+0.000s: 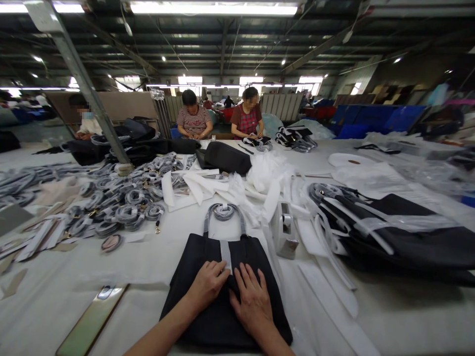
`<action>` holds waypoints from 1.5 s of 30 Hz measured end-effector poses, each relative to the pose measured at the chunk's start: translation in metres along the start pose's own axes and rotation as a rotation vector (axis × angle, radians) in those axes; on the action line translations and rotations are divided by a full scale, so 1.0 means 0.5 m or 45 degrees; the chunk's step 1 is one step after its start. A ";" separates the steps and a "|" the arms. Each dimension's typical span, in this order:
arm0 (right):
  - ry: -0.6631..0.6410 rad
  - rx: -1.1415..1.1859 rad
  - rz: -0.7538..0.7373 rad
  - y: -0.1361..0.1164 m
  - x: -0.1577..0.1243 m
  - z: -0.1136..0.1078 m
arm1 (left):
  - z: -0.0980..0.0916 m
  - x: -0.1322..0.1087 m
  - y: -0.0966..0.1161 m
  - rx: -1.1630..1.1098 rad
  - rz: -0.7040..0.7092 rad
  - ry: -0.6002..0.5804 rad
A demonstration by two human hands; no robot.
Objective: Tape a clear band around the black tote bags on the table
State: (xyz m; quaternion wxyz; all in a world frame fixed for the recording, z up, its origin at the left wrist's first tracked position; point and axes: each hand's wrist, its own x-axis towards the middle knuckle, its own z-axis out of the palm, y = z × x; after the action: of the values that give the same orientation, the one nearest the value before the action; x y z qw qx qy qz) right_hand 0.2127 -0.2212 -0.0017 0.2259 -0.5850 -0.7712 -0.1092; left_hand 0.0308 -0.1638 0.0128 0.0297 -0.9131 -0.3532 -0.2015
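A black handbag (208,321) lies flat on the white table in front of me, its wrapped handles (206,222) stretched away from me. A pale strip (225,249) runs down the middle of its upper part. My left hand (208,286) is closed, its bent fingertips pinching at the strip's lower end. Beside it, my right hand (254,299) rests flat and open on the bag, fingers spread. Between the handles sits a coiled grey strap (224,211).
A tape dispenser (286,232) stands right of the bag, near white foam strips (326,291). Many coiled straps (129,212) lie left, above a phone (92,321). Black bags (408,232) are stacked at right. Co-workers (193,118) sit across the table; a metal post (87,89) rises left.
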 end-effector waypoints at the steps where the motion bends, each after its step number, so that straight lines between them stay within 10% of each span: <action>1: 0.003 0.001 -0.003 0.000 0.000 0.000 | 0.002 -0.004 0.003 -0.015 0.006 0.018; 33: -0.011 -0.017 -0.022 0.001 -0.001 -0.004 | 0.036 -0.039 0.037 -0.399 -0.343 0.287; 45: 0.026 -0.014 -0.022 -0.001 0.001 -0.001 | -0.045 0.030 0.018 -0.454 -0.707 0.139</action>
State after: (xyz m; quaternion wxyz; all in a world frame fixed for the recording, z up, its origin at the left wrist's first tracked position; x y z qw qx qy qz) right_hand 0.2120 -0.2211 -0.0010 0.2295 -0.5783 -0.7734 -0.1213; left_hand 0.0389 -0.1653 0.0401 -0.1678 -0.7608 -0.5455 -0.3090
